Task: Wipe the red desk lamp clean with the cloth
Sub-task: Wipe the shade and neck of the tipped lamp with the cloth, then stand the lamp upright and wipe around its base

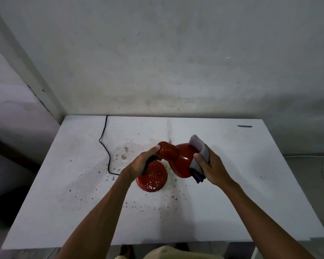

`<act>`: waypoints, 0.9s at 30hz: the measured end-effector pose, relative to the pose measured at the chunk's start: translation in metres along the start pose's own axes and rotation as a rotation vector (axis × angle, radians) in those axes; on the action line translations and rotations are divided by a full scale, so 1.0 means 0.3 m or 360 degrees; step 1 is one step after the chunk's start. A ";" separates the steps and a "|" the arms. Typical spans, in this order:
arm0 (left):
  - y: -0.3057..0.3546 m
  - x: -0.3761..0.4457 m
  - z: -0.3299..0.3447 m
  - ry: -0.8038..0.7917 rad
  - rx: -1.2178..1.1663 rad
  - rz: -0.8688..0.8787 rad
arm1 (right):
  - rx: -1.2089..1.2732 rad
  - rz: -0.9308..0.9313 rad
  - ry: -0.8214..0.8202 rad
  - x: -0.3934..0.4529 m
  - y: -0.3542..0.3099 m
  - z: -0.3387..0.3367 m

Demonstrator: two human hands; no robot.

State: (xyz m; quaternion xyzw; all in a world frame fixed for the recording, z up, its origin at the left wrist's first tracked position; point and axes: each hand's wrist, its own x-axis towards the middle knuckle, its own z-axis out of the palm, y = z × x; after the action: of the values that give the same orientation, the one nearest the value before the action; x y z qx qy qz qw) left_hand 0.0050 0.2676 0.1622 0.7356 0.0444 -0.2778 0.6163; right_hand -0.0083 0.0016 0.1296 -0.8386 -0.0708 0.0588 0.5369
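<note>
The red desk lamp (178, 157) stands in the middle of the white table (251, 193), its round base (153, 181) flat on the top and its shade tipped to the right. My left hand (142, 161) grips the lamp at its dark neck, just behind the shade's narrow end. My right hand (211, 167) holds a folded grey cloth (199, 150) pressed against the shade's right side. A darker purple part of the cloth hangs below my fingers.
A black cord (106, 144) runs from the lamp across the table's left half to the back edge. Brown specks and stains dot the table around the base. A small dark strip (244, 126) lies at the far right. Walls close in behind and on the left.
</note>
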 end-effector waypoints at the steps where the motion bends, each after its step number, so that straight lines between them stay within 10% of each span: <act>1: -0.003 -0.001 -0.003 -0.0022 0.0008 -0.0008 | 0.0110 0.0067 0.0086 -0.020 0.001 0.017; 11: -0.110 -0.028 -0.092 -0.0046 0.0176 0.0139 | 0.0197 0.0431 0.0517 -0.235 0.099 0.153; 27: -0.402 -0.039 -0.243 -0.0140 0.0128 0.0007 | -0.0187 0.0532 0.0150 -0.263 0.205 0.504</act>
State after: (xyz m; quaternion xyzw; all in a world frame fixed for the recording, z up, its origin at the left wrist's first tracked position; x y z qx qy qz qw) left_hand -0.0281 0.3674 0.0675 0.7469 0.0045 -0.3101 0.5882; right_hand -0.1087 0.0967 0.0124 -0.8704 0.0915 0.1035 0.4725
